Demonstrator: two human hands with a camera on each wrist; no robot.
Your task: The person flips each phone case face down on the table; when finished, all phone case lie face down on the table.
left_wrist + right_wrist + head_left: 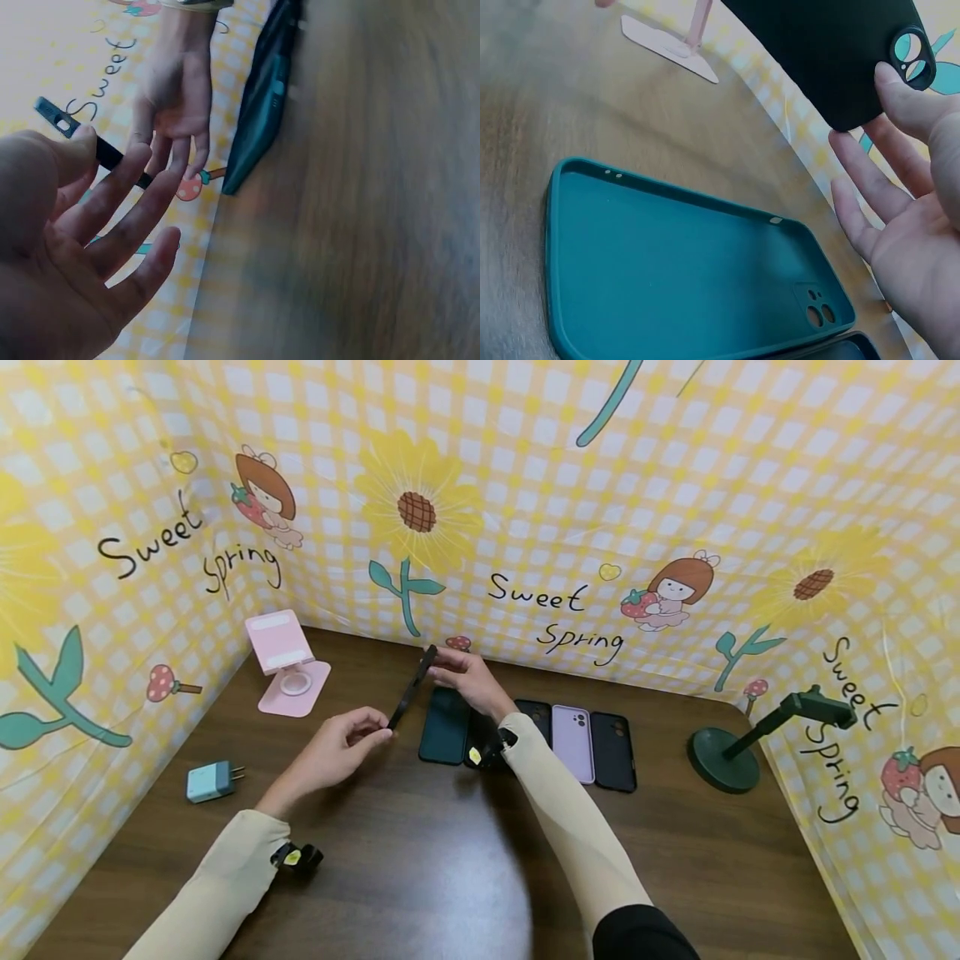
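Between my two hands a black phone case (412,688) is held up on edge above the table. My left hand (341,750) pinches its near end between thumb and fingers. At the far end, beside the camera cutout, my right hand (472,681) pinches it with thumb and fingers. In the right wrist view the flat back of the black case (840,60) shows, with round camera holes. A teal phone case (667,255) lies below, its hollow inside facing up. To the right of it, my right wrist partly hides dark cases in the row.
A lilac phone case (572,743) and a black phone case (613,752) lie at the row's right end. On the left stand a pink folding phone stand (291,693) and a light-blue plug charger (210,782). A dark green stand (723,760) is at right. Patterned cloth (480,560) walls the table.
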